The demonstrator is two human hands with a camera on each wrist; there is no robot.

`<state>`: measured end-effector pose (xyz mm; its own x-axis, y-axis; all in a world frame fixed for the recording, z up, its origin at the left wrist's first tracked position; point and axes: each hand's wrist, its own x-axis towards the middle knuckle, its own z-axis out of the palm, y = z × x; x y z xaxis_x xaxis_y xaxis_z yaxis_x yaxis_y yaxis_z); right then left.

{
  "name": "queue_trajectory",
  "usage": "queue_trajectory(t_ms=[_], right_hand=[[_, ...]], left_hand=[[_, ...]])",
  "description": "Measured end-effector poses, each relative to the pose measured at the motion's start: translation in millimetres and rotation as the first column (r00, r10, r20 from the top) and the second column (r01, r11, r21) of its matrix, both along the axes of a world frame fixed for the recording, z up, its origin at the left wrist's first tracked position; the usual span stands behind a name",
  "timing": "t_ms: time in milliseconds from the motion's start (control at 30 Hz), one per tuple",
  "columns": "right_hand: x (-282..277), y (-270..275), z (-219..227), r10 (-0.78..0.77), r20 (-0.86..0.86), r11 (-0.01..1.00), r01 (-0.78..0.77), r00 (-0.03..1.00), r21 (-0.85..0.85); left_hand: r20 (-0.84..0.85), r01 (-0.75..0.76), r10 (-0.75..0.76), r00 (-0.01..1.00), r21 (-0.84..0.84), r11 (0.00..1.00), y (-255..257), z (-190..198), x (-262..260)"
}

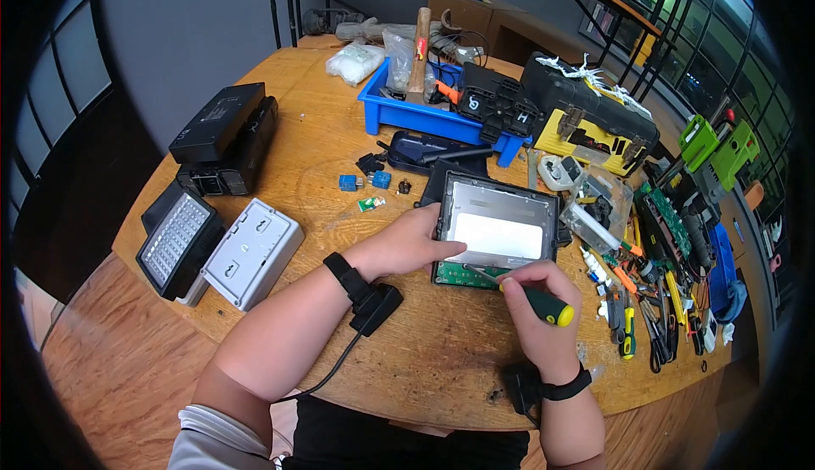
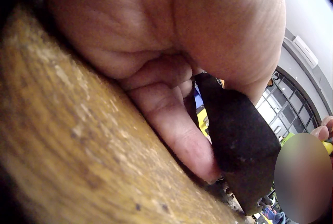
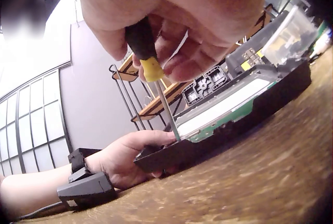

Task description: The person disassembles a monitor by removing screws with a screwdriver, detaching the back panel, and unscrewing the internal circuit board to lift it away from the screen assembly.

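Note:
A black-framed device [image 1: 501, 224] with a silver panel and a green circuit board [image 1: 463, 275] along its near edge lies on the table. My left hand [image 1: 407, 241] grips its left side, thumb over the frame and fingers underneath, as the left wrist view shows. My right hand [image 1: 543, 317] holds a green and yellow screwdriver [image 1: 548, 304] by its handle. In the right wrist view the screwdriver's shaft [image 3: 167, 107] slants down and its tip meets the board's edge near my left thumb [image 3: 161, 136].
A white box [image 1: 253, 253], an LED lamp [image 1: 178, 241] and black cases [image 1: 222, 130] stand at the left. Blue connectors [image 1: 379, 180] lie beyond my left hand. A blue tray [image 1: 407, 115] and a yellow-black toolbox [image 1: 586, 122] stand behind; tools such as another screwdriver [image 1: 628, 334] crowd the right.

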<state>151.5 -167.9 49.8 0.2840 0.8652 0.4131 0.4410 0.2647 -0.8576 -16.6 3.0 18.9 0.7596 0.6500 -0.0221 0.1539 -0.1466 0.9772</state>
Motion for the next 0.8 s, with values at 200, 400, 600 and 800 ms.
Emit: queue_trajectory(t_ms=[200, 400, 600, 800], right_hand=[[0.4, 0.8, -4.4, -0.009, 0.033, 1.000, 0.008, 0.999, 0.029], [-0.8, 1.4, -1.1, -0.007, 0.105, 0.997, -0.001, 0.994, 0.075], [-2.9, 1.1, 3.7, 0.000, 0.152, 0.995, -0.014, 0.988, 0.094], [-3.2, 2.1, 5.4, 0.000, 0.203, 0.993, -0.024, 0.979, 0.113]], left_hand=[[0.006, 0.000, 0.000, 1.000, -0.008, 1.000, -0.4, 0.3, 0.2], [0.019, 0.002, -0.002, 1.000, -0.003, 1.000, 1.1, -3.7, 0.6], [-0.026, 0.010, -0.010, 1.000, 0.004, 1.000, -0.2, 4.6, -1.5], [-0.030, 0.020, -0.020, 0.999, -0.001, 1.000, 3.1, -3.8, -0.1]])
